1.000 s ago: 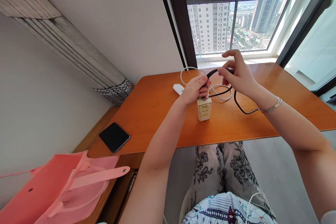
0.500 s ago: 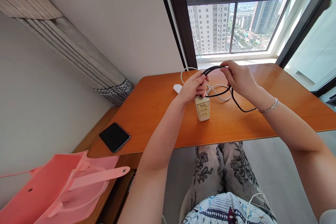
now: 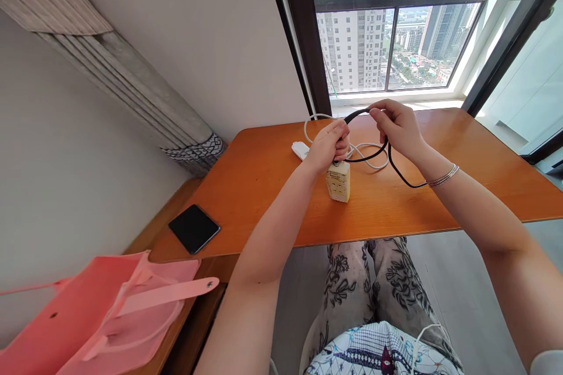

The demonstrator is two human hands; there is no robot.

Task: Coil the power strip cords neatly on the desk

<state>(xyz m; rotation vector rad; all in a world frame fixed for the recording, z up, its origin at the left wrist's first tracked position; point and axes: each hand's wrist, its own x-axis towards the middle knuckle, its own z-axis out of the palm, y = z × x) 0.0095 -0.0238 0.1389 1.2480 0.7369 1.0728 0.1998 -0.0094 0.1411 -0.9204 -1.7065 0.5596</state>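
Observation:
A black cable [image 3: 373, 156] is bent into loops above the desk. My left hand [image 3: 331, 142] is closed around one side of the loops. With thumb and fingertips, my right hand [image 3: 396, 123] pinches the far upper part, and a loose length drops below it toward the wrist. Just under my left hand stands a cream-coloured box [image 3: 338, 183] with printed markings; its top is partly hidden by the fingers. Behind the hands lies a white cable [image 3: 377, 165] in loose coils, and a white plug-like piece [image 3: 300, 150] rests left of my left hand.
The orange wooden desk [image 3: 264, 187] has its near edge just above my knees. A dark phone or tablet [image 3: 194, 228] lies at its left end. An open pink bag [image 3: 101, 316] sits lower left. Beyond the desk is a window [image 3: 391, 29]; a tied curtain [image 3: 127, 82] hangs left.
The black loops between my hands look tighter together at the top. My right hand has shifted very slightly left, both hands still gripping the cable; the view has moved a little.

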